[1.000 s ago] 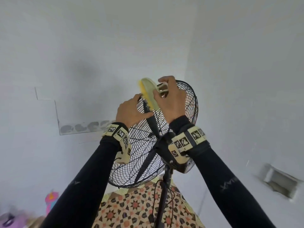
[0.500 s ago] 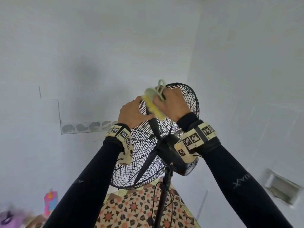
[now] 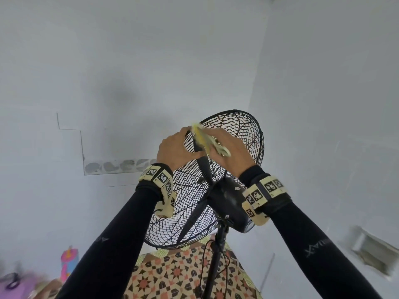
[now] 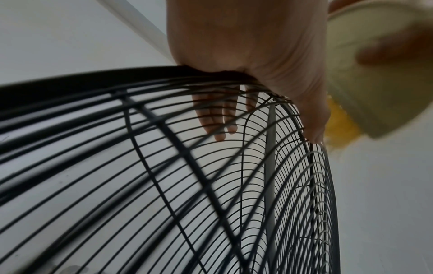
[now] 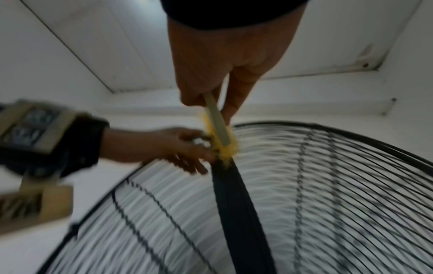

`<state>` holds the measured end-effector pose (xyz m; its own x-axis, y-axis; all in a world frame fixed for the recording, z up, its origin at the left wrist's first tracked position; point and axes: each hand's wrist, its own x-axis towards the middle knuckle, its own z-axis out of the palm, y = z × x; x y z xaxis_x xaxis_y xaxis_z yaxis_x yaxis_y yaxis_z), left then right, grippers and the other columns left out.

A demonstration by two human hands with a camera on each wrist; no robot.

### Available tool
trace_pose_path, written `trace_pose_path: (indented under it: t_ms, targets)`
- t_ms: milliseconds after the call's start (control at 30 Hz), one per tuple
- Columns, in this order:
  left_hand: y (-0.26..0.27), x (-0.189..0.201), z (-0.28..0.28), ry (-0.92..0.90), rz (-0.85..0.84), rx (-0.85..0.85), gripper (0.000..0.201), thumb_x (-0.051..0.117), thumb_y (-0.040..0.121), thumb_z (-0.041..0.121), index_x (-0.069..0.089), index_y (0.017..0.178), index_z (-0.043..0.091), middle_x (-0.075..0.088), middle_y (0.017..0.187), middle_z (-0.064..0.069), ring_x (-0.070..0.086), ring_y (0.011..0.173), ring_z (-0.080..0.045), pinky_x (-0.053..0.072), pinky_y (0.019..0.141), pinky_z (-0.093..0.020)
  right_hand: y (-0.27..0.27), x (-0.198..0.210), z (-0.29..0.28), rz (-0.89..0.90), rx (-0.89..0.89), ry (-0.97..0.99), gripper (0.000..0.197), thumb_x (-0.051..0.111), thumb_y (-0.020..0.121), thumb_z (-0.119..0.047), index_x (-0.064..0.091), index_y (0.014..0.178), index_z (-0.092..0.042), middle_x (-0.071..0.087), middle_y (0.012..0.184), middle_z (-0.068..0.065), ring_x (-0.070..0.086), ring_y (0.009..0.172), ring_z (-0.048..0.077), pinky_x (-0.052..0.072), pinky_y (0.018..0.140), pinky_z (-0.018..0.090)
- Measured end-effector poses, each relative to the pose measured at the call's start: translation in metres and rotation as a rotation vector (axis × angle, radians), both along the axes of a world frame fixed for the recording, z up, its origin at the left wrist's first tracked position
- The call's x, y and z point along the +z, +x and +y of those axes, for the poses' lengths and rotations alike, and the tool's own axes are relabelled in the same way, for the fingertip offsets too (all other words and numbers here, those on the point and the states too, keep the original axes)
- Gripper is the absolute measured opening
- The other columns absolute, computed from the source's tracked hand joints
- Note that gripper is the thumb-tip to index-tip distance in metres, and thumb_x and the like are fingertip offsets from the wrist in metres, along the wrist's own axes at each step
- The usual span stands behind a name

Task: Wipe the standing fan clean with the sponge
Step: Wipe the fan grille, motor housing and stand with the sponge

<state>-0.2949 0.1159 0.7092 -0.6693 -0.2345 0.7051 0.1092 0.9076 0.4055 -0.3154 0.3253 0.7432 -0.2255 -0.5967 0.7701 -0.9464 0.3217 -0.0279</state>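
- Right hand (image 3: pixel 233 152) pinches the yellow sponge (image 3: pixel 207 140), pressing it onto the standing fan (image 3: pixel 216 182) cage's top rear strut
- Left hand (image 3: pixel 174 151) grips the cage rim just beside it

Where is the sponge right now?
In the head view the sponge is at the top of the fan cage, held in the right hand against the black rear strut, just right of the left hand.
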Motion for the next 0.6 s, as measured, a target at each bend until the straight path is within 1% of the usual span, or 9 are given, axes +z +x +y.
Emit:
trace_pose_path:
  t_ms: [33,100,167,233,300,367,467,500,600]
  targets:
    - [0.001,-0.001,-0.001,0.006,0.006,-0.013,0.102,0.073,0.067,0.083,0.043,0.148,0.029,0.071,0.125,0.000,0.069,0.108,-0.025,0.054,0.096,-0.046,-0.005,-0.011,0.008,-0.086,-0.012,0.028,0.052,0.070,0.093,-0.030,0.050,0.140,-0.021,0.066,0.120,0.008,0.066,0.073,0.011,0.058,0.060,0.027]
    - [0.002,-0.001,-0.004,0.011,-0.003,-0.036,0.106,0.071,0.065,0.083,0.040,0.151,0.029,0.072,0.123,0.001,0.070,0.105,-0.023,0.055,0.096,-0.044,-0.011,-0.027,0.021,-0.201,-0.044,0.102,0.051,0.068,0.092,-0.032,0.048,0.137,-0.020,0.066,0.122,0.010,0.062,0.068,0.003,0.052,0.054,0.018]
    - [0.002,0.000,-0.004,0.010,-0.032,-0.056,0.109,0.070,0.063,0.083,0.038,0.151,0.029,0.071,0.125,0.003,0.069,0.107,-0.022,0.055,0.097,-0.046,-0.013,-0.032,0.027,-0.177,-0.060,0.077,0.055,0.056,0.093,-0.037,0.043,0.144,-0.021,0.062,0.127,0.008,0.062,0.074,0.006,0.050,0.057,0.015]
    - [0.001,0.001,-0.003,0.005,-0.061,-0.066,0.109,0.073,0.063,0.080,0.036,0.152,0.030,0.068,0.130,0.003,0.067,0.112,-0.023,0.053,0.101,-0.048,-0.014,-0.027,0.024,-0.080,-0.046,-0.014,0.057,0.051,0.098,-0.038,0.037,0.152,-0.024,0.055,0.136,0.005,0.060,0.089,0.010,0.052,0.067,0.016]
    - [0.002,0.001,-0.004,0.005,-0.067,-0.074,0.109,0.076,0.062,0.078,0.036,0.152,0.030,0.067,0.132,0.003,0.067,0.114,-0.023,0.053,0.102,-0.048,-0.018,-0.031,0.018,-0.047,-0.035,-0.045,0.059,0.057,0.100,-0.025,0.034,0.154,-0.024,0.051,0.141,0.006,0.058,0.092,0.010,0.051,0.070,0.017]
    - [0.002,0.000,-0.007,0.008,-0.067,-0.072,0.108,0.081,0.065,0.074,0.036,0.152,0.030,0.067,0.132,0.002,0.066,0.114,-0.023,0.052,0.103,-0.047,-0.027,-0.053,0.020,-0.113,-0.077,0.042,0.066,0.063,0.095,-0.012,0.033,0.154,-0.023,0.050,0.143,0.010,0.061,0.089,0.015,0.051,0.071,0.023]
    - [0.006,0.001,-0.009,0.017,-0.061,-0.062,0.105,0.085,0.067,0.067,0.037,0.153,0.030,0.067,0.131,0.001,0.066,0.115,-0.023,0.051,0.105,-0.045,-0.040,-0.091,0.037,-0.175,-0.156,0.297,0.064,0.062,0.095,-0.017,0.034,0.152,-0.022,0.055,0.137,0.012,0.065,0.091,0.026,0.050,0.077,0.030]
    - [0.006,0.001,-0.008,0.017,-0.060,-0.059,0.105,0.085,0.067,0.067,0.037,0.153,0.030,0.067,0.131,0.002,0.066,0.115,-0.023,0.051,0.105,-0.045,-0.039,-0.093,0.040,-0.166,-0.155,0.286,0.062,0.061,0.096,-0.019,0.033,0.152,-0.023,0.058,0.134,0.012,0.065,0.087,0.026,0.051,0.075,0.031]
    - [0.004,0.002,-0.003,0.008,-0.048,-0.066,0.104,0.085,0.067,0.068,0.038,0.152,0.030,0.068,0.129,0.003,0.067,0.112,-0.020,0.052,0.103,-0.044,-0.029,-0.074,0.028,-0.200,-0.119,0.010,0.055,0.058,0.100,-0.021,0.037,0.151,-0.023,0.058,0.132,0.004,0.062,0.080,0.015,0.054,0.069,0.026]
